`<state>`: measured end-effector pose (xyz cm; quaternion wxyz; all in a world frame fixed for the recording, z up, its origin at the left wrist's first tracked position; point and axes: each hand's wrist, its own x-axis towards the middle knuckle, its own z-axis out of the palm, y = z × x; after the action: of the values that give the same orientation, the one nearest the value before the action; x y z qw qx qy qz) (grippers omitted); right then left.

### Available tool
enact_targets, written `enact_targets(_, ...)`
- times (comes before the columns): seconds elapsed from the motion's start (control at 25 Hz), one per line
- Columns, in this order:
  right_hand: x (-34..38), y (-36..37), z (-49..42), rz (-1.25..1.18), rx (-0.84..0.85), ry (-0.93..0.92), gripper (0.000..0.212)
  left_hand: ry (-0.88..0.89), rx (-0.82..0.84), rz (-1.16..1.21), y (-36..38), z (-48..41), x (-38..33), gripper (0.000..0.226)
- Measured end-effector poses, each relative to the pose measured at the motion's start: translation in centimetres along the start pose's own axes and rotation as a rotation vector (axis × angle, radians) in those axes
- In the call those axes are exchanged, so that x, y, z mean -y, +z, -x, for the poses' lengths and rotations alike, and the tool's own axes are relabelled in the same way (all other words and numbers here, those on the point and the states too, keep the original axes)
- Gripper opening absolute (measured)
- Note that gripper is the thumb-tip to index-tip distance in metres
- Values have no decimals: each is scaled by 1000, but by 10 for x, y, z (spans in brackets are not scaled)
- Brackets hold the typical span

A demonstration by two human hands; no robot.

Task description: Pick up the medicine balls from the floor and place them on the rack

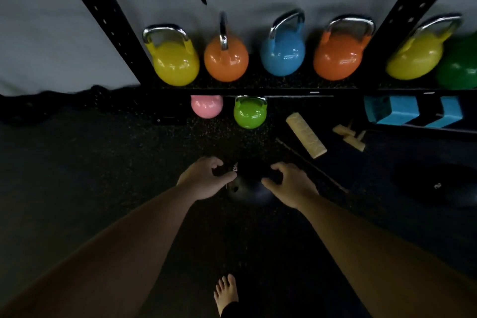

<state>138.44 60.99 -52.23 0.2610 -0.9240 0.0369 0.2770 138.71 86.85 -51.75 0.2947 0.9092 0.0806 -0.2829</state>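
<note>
A black medicine ball lies on the dark rubber floor in front of the black rack. My left hand hovers at the ball's left side, and my right hand is at its right side. Both hands have loosely curved fingers spread toward the ball; whether they touch it is unclear in the dim light. A second dark medicine ball lies on the floor at the far right.
The rack's shelf carries several coloured kettlebells. Under it stand a pink kettlebell and a green one. A tan foam roller, wooden pieces and blue blocks lie to the right. My bare foot stands below.
</note>
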Motion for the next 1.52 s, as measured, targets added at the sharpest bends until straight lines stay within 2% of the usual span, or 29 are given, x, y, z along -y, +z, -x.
enact_targets(0.12, -39, 66, -94, -10, 34, 29, 68, -82, 16, 32, 56, -89, 50, 87)
enact_targets(0.28, -100, 166, -228, -16, 19, 18, 76, -132, -18, 86, 160, -219, 106, 106)
enact_targets(0.48, -157, 243, -324, 66, -18, -38, 84, -193, -79, 175, 258, -325, 140, 119)
enact_targets(0.68, -178, 272, -360, -151, -21, 75, 113, -346, -155, 512, 291, -360, 160, 119)
enact_targets(0.8, -182, 277, -366, -262, -11, 143, 132, -419, -92, 721, 297, -358, 164, 128)
enact_targets(0.88, -183, 279, -365, -308, -36, 174, 136, -494, 0, 844, 301, -351, 166, 138)
enact_targets(0.96, -184, 283, -358, -307, -68, 166, 133, -524, -8, 885, 305, -346, 165, 135)
enact_targets(1.12, -174, 272, -326, -425, -109, 117, 124, -460, -182, 834, 287, -321, 153, 129)
enact_targets(1.32, -104, 170, -266, -457, -173, -41, 118, -340, -301, 862, 193, -246, 93, 117)
enact_targets(1.36, -87, 144, -253, -455, -199, -79, 115, -306, -339, 872, 171, -230, 77, 104)
enact_targets(1.44, -43, 78, -220, -454, -249, -147, 114, -234, -410, 894, 108, -192, 35, 57)
enact_targets(1.48, -17, 41, -199, -462, -277, -181, 114, -201, -429, 895, 71, -170, 10, 42)
enact_targets(1.52, 9, 2, -178, -467, -310, -223, 115, -156, -448, 901, 31, -147, -17, 39)
